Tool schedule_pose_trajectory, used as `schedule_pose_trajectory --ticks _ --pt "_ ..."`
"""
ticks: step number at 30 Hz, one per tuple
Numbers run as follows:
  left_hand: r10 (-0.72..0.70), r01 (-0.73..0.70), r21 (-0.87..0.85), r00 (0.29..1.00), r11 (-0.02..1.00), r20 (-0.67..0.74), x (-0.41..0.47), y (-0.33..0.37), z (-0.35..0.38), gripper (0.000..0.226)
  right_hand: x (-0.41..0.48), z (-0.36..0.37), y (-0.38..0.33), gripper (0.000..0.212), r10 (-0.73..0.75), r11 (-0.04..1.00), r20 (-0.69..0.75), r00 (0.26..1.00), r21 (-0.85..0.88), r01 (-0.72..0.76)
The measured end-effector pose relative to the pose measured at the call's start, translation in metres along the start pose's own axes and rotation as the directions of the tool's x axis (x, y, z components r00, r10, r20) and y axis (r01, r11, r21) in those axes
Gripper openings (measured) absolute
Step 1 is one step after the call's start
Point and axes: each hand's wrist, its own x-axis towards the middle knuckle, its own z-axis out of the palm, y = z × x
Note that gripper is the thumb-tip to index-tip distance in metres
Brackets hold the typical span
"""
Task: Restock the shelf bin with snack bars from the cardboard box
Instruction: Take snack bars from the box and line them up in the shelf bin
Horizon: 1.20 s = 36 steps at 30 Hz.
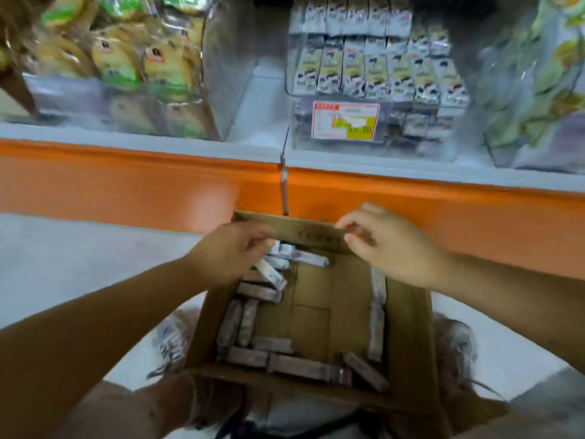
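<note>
**Both hands working at the box's far edge**

My left hand (234,248) is gripping snack bars (311,258) in the far-left corner of the cardboard box (408,327). My right hand (389,245) is curling at the far rim, and I cannot tell whether it is holding anything. The label (346,120) on the shelf bin (300,142) is showing blurred, unreadable writing.

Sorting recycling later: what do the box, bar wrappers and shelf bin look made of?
The box is matte brown cardboard, creased flaps. The bars wear glinting wrappers, likely foil or plastic film. The bin is clear rigid plastic, perhaps acrylic; packets show through.
</note>
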Motion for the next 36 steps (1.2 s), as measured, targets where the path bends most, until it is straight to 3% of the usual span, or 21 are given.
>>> schedule_pose_trajectory --ticks 3,8,12,19,22,25,28,32,36 --pt "-0.095 0.099 -0.08 0.994 0.992 0.05 0.004 -0.02 0.049 0.034 -0.009 0.062 0.033 0.025 0.245 0.964 0.191 0.951 0.061 -0.26" --pt "-0.29 0.305 -0.143 0.95 0.941 0.119 0.007 -0.06 0.111 0.032 -0.005 0.143 0.057 0.031 0.464 0.849 0.224 0.857 0.165 -0.503" --pt "-0.395 0.4 -0.213 0.916 0.891 0.068 0.019 -0.082 0.129 0.033 0.012 0.178 0.063 0.037 0.484 0.843 0.236 0.843 0.135 -0.521" --pt "-0.35 0.334 -0.161 0.932 0.929 -0.088 0.04 -0.101 0.148 0.05 0.069 0.199 0.084 0.054 0.444 0.895 0.187 0.876 -0.042 -0.444" --pt "-0.273 0.269 -0.069 0.961 0.961 -0.048 0.053 -0.105 0.15 0.055 0.087 0.215 0.089 0.061 0.46 0.888 0.237 0.856 -0.131 -0.441" --pt "-0.271 0.272 -0.006 0.96 0.962 0.069 0.063 -0.107 0.148 0.064 0.095 0.228 0.092 0.063 0.458 0.881 0.194 0.867 -0.231 -0.414" --pt "-0.263 0.26 0.044 0.962 0.964 0.071 0.068 -0.115 0.152 0.061 0.093 0.235 0.093 0.053 0.537 0.843 0.176 0.825 -0.159 -0.514" --pt "-0.227 0.225 0.122 0.974 0.967 0.009 0.071 -0.116 0.159 0.038 0.076 0.224 0.095 0.034 0.555 0.806 0.297 0.777 0.039 -0.59" --pt "-0.279 0.278 0.022 0.959 0.96 0.053 0.061 -0.109 0.154 0.028 0.046 0.206 0.093 0.023 0.523 0.753 0.419 0.743 0.182 -0.632"
